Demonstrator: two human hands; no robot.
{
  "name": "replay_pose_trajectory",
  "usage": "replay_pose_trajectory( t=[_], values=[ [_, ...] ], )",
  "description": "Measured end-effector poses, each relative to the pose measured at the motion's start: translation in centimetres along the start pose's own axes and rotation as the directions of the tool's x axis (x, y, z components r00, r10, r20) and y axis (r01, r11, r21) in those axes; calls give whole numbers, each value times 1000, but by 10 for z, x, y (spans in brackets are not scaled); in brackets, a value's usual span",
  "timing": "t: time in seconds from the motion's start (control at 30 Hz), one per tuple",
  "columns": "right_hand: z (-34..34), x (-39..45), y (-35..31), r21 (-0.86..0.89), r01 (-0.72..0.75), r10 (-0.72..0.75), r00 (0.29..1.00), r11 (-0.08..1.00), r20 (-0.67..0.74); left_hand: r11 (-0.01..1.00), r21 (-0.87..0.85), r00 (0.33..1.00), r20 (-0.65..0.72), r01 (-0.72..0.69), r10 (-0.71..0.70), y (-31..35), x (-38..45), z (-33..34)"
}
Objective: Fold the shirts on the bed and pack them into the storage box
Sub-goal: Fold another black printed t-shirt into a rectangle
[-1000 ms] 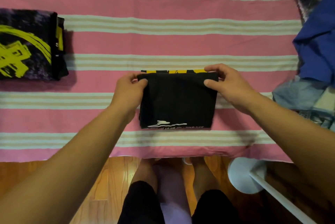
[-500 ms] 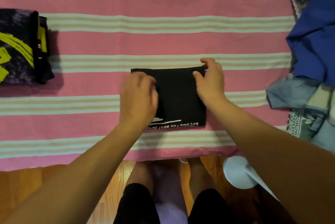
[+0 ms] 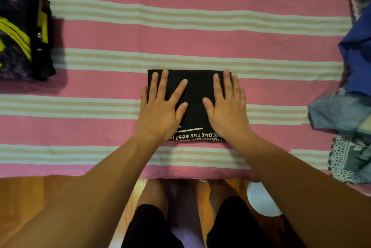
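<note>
A black shirt with white lettering (image 3: 195, 95) lies folded into a small rectangle on the pink striped bed (image 3: 180, 36), near its front edge. My left hand (image 3: 162, 109) presses flat on its left half, fingers spread. My right hand (image 3: 226, 107) lies flat on its right half, fingers straight. At the far left sits a folded black, purple and yellow shirt (image 3: 20, 36). No storage box is in view.
A heap of unfolded clothes lies at the right edge: a blue garment (image 3: 359, 55), a denim-blue one (image 3: 337, 111) and a patterned green one (image 3: 349, 159). A white round lamp base (image 3: 261, 199) stands on the wooden floor by my legs.
Both hands let go of the shirt's far edge after laying the fold down, and now lie flat on top of it. The yellow strip of the shirt is covered.
</note>
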State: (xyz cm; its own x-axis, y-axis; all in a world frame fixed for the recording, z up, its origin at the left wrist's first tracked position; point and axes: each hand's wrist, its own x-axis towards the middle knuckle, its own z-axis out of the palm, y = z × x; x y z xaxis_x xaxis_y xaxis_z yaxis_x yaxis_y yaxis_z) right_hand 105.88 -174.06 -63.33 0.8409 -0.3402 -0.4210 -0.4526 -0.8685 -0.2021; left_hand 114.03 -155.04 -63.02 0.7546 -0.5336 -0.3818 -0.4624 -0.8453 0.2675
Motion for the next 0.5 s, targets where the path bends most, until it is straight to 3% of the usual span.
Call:
replay_pose_trajectory(
  t=[0.07, 0.1, 0.17, 0.2, 0.27, 0.33, 0.4, 0.5],
  values=[
    [-10, -14, -5, 71, -87, 83, 995, 994, 64, 946, -170, 960, -4, 274, -279, -3, -15, -10],
    [-15, -23, -4, 115, -125, 114, 988, 985, 103, 849, -357, 917, 62, 390, -395, -5, -23, -17],
    [-20, -37, 4, 264, -186, 156, 979, 947, 129, 497, -697, 828, 257, 516, -499, -7, -40, -25],
    [-20, -43, 6, 391, -230, 193, 972, 891, 131, 378, -735, 785, 331, 563, -524, -7, -47, -29],
    [-20, -47, 6, 611, -364, 332, 928, 703, 170, 331, -717, 744, 386, 614, -545, -4, -52, -35],
    [-20, -39, 3, 657, -477, 432, 868, 584, 245, 329, -701, 738, 417, 633, -531, -2, -48, -38],
    [-24, -27, 0, 695, -549, 458, 820, 464, 342, 285, -692, 722, 491, 663, -487, -5, -36, -39],
    [-38, -16, -3, 802, -590, 388, 763, 92, 517, 131, -718, 701, 597, 684, -390, -13, -25, -43]
  ],
)
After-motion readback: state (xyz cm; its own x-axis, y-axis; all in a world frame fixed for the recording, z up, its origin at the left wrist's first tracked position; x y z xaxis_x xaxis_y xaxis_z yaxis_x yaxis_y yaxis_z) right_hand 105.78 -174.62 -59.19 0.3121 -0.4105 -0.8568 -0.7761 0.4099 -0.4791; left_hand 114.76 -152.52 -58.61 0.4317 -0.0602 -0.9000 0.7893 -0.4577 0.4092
